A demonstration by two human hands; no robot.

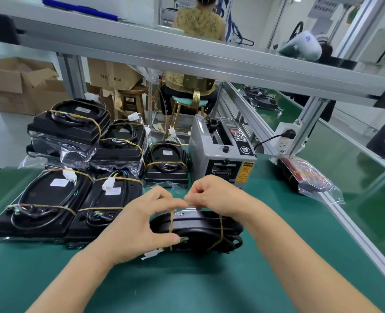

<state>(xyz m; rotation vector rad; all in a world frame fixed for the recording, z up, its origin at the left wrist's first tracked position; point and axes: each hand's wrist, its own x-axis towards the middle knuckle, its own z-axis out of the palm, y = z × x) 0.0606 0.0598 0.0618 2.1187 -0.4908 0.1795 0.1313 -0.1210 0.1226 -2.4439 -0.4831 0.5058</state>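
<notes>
Head view: tape dispenser (220,154) and stacked banded units (69,177) stand behind, nothing blocking. Black unit (200,229) lies on the green mat (288,245), long axis left-right. Left hand (141,222) grips it; right hand (216,195) pinches a clear strip (192,207) on top. A clear bag (311,179) at right holds another unit.

Both forearms bare as far as visible. Left hand (139,222), right hand (218,195) bare, slender fingers. Thumbnail seemingly trimmed short, though detail soft.

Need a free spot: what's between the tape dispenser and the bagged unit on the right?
Bare green mat, a black cord crossing farther back; the head view shows it.
</notes>
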